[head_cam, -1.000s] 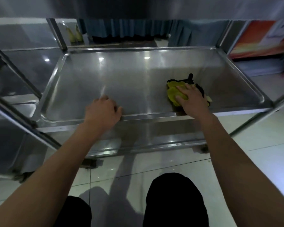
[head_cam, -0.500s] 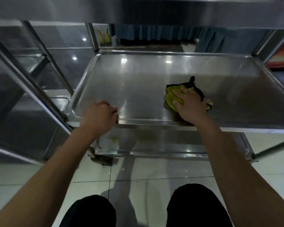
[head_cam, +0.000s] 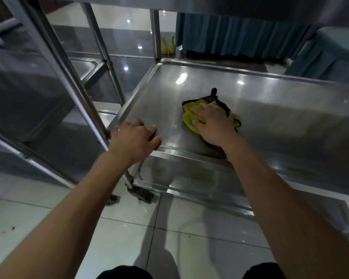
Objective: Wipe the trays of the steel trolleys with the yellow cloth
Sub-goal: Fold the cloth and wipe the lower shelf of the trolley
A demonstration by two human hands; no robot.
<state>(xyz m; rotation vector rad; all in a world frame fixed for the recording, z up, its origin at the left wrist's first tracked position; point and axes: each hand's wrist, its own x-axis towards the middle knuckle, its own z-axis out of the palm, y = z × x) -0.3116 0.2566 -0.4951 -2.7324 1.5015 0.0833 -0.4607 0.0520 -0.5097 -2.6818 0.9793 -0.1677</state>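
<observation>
Pressing flat on the yellow cloth (head_cam: 189,117), the right hand (head_cam: 214,125) has slid it slightly leftward (toward the corner). The left hand (head_cam: 135,137) still grips the middle tray (head_cam: 270,93) rim, so wiping continues.

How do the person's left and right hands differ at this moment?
The left hand grips the near rim of the steel tray, fingers curled over the edge; the right hand lies flat inside the tray, pressing the yellow cloth. The left touches bare steel, the right only cloth. Both are on the same tray.

hands: 2 (left hand (head_cam: 134,138), right hand (head_cam: 212,123)) | cloth (head_cam: 189,117): 1 | trays: 2 (middle tray (head_cam: 270,101), lower tray (head_cam: 189,178))
</observation>
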